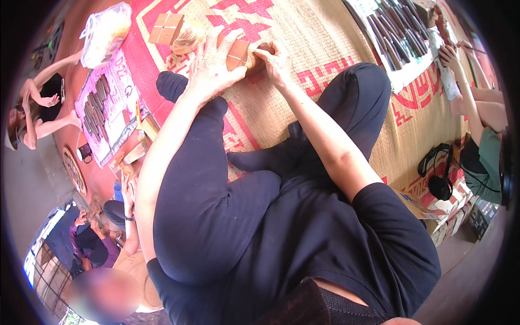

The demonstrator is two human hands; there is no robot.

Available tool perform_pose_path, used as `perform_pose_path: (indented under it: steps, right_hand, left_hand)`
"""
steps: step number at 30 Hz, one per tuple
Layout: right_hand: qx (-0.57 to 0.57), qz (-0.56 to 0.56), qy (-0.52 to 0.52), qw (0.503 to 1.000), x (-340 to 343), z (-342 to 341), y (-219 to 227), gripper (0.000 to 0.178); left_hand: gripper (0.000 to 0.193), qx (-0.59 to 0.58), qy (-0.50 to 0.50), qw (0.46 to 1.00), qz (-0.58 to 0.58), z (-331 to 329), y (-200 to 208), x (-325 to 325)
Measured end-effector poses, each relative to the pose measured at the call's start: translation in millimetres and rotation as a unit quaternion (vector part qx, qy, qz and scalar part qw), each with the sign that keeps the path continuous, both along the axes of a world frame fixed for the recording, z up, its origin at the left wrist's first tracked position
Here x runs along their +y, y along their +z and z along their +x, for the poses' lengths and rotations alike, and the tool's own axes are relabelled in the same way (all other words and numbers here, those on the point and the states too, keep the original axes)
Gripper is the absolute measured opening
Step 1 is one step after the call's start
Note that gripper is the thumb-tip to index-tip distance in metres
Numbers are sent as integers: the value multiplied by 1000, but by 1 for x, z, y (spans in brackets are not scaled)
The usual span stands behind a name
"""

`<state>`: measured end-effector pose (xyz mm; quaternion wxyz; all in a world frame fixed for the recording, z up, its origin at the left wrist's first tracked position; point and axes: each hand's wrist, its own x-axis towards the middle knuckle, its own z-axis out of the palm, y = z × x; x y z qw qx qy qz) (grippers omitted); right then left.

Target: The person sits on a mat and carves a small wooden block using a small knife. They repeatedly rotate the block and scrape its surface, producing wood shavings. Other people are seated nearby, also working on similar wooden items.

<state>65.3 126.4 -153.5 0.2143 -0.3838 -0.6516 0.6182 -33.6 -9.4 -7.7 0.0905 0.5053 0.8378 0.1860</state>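
On the mat in front of my crossed legs lies a small orange-brown box (239,52) with a pale string across it. My left hand (208,70) grips it from the left, fingers spread over its far side and thumb along its near edge. At the box's right end, the fingers of my right hand (275,62) are pinched together; what is between them is too small to make out. A second orange-brown box (165,30), bound crosswise with pale string, sits to the far left. Beside it is a pale tan bundle (188,38), partly behind my left hand.
A red-and-straw woven mat (325,32) spreads beneath me. Dark sticks (398,30) lie in rows on a white sheet at far right; more dark sticks (96,108) lie on a sheet at left. A plastic bag (105,35) and black headphones (441,176) are nearby. Other people sit on both sides.
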Motion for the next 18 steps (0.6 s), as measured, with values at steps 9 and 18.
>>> perform_pose_path:
  steps: [9,18]
  right_hand:
    - [38,-145,-17,989,21,-4,3,19]
    - [-66,92,13,993,19,-12,-4,21]
  left_hand:
    - [79,8,-13,1000,6,-1,0,3]
    - [82,7,-8,1000,0,-1,1,3]
